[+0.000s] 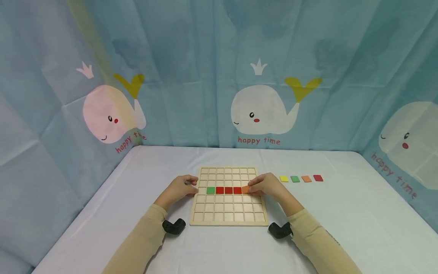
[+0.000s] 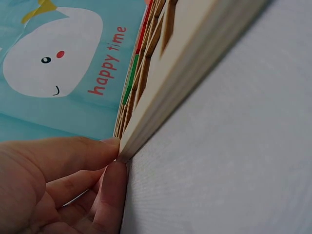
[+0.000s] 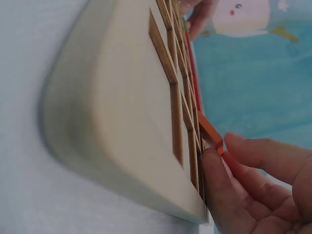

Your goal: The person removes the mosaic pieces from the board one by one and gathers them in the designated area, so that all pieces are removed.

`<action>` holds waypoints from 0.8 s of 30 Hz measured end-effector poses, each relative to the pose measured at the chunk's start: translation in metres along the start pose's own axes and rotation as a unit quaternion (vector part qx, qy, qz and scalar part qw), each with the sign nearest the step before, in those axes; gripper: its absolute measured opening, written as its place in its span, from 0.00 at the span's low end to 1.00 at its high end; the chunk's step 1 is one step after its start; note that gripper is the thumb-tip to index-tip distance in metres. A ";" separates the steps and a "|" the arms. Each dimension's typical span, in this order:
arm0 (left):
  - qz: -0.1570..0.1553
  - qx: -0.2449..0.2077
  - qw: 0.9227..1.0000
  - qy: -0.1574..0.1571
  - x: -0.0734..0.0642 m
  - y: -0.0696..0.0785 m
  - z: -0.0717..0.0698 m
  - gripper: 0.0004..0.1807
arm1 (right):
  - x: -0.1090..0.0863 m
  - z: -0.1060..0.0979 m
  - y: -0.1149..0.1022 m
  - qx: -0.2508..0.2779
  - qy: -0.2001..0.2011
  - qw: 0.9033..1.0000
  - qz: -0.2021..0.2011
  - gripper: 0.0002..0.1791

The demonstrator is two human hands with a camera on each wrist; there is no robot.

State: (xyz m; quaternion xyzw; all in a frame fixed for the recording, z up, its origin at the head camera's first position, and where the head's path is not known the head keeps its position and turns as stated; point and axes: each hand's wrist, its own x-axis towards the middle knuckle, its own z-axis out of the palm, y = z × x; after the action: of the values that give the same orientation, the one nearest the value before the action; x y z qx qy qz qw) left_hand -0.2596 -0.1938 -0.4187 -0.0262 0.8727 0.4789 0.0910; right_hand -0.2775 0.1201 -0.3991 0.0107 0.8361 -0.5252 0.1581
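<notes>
A light wooden grid board (image 1: 219, 207) lies flat on the table. Along one of its rows sit a green tile (image 1: 210, 190) and, right of it, three red tiles (image 1: 228, 190) side by side. My left hand (image 1: 181, 187) pinches the board's left edge between thumb and finger, as the left wrist view shows close up. Thumb and fingers of my right hand (image 1: 266, 185) pinch an orange tile (image 3: 210, 129). That tile is tilted, its far edge down at the grid beside the last red tile and its near edge raised.
To the right of the board, a yellow tile (image 1: 284, 179), a green tile (image 1: 295, 179), an orange tile (image 1: 306, 179) and a red tile (image 1: 318, 178) lie in a row on the white table (image 1: 345, 213). A blue whale-print curtain (image 1: 191, 110) hangs around the table's back and sides.
</notes>
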 end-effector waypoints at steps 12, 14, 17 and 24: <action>-0.002 0.000 1.000 0.005 0.002 0.000 -0.001 0.27 | 0.001 0.006 -0.007 -0.010 0.006 1.000 -0.005 0.06; -0.005 -0.004 1.000 0.003 0.001 0.000 0.000 0.27 | 0.001 0.007 -0.007 -0.009 0.005 1.000 -0.005 0.05; -0.007 -0.010 1.000 -0.004 0.001 0.000 0.000 0.27 | 0.002 0.007 -0.006 -0.009 0.004 1.000 -0.002 0.05; -0.009 -0.013 1.000 -0.002 0.000 -0.001 0.003 0.27 | 0.002 0.005 -0.005 0.004 0.004 1.000 0.019 0.07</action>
State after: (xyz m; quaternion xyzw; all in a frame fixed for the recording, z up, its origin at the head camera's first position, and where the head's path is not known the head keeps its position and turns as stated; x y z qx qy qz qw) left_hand -0.2593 -0.1919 -0.4206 -0.0347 0.8659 0.4895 0.0967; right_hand -0.2791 0.1127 -0.3972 0.0289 0.8345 -0.5251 0.1644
